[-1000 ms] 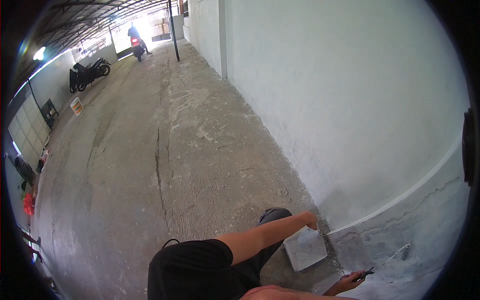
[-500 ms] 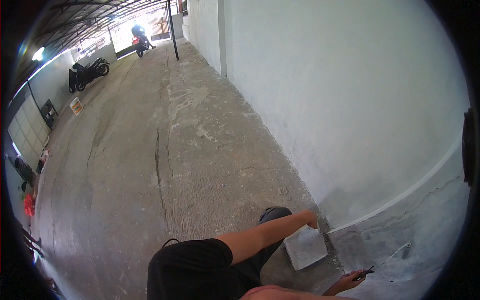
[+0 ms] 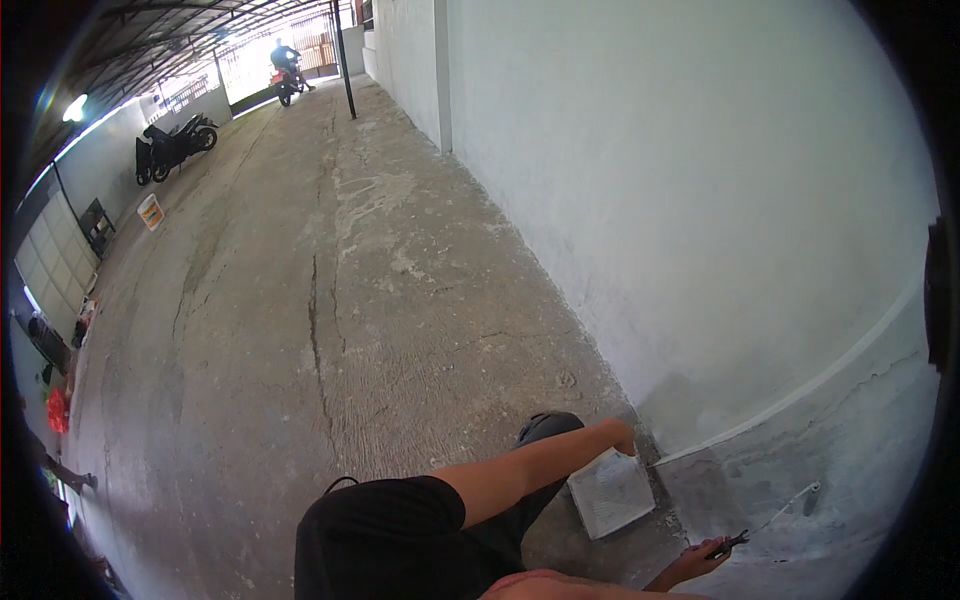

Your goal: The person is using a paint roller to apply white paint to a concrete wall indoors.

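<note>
My left arm reaches across to a whitish rectangular tub (image 3: 612,495) beside the foot of the wall. My left hand (image 3: 622,438) is bent over the tub's far edge and seems to grip it, though its fingers are mostly hidden. Low at the right, my right hand (image 3: 692,566) is closed round the dark handle of what looks like a small paint roller (image 3: 738,541). Its thin whitish rod slants up to the grey lower part of the wall (image 3: 850,440), where the small head is hard to make out.
Cracked concrete floor (image 3: 250,350) stretches away along the white wall (image 3: 680,200). Far off are a parked motorcycle (image 3: 180,145), a rider on another motorcycle (image 3: 286,75), a thin post (image 3: 344,65) and a white bucket (image 3: 151,212). Another person's limb (image 3: 72,476) shows at the left edge.
The distant rider and motorcycle have moved slightly farther off toward the gate. The other person's limb at the left edge has shifted inward. My hands have hardly moved.
</note>
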Demonstrator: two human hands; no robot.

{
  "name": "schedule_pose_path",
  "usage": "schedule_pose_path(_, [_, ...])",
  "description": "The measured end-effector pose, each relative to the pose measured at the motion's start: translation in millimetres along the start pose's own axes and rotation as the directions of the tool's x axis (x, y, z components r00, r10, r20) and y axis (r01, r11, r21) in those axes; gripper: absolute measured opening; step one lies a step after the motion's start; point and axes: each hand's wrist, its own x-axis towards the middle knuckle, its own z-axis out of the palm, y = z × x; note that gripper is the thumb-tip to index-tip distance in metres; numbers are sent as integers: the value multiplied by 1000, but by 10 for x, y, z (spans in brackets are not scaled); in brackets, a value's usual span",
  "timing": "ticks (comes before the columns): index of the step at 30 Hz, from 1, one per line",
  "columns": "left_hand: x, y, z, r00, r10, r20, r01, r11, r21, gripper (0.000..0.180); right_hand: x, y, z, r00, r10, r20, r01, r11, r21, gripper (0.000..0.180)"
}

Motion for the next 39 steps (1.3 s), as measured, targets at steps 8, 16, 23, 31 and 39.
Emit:
schedule_pose_path(8, [-154, 49, -108, 999, -25, 43, 25, 1000, -15, 59, -70, -116, 45, 999, -45, -5, 45, 994, -97, 39])
schedule_pose_path(16, [186, -52, 26, 988, -37, 147, 41, 999, -22, 60, -29, -35, 14, 1000, -16, 18, 17, 999, -49, 39])
schedule_pose_path(23, [251, -67, 72, 994, 0, 106, 3, 999, -32, 58, -39, -81, 48, 998, -56, -22, 58, 997, 58, 37])
schedule_pose_path(31, [146, -332, 128, 992, 126, -29, -128, 990, -65, 69, 30, 693, 48, 625, -753, 204, 712, 444, -544, 26])
schedule_pose_path(39, [177, -280, -205, 976, 12, 215, 2, 998, -66, 74, -149, -910, 381, 936, -335, 111, 352, 903, -245, 37])
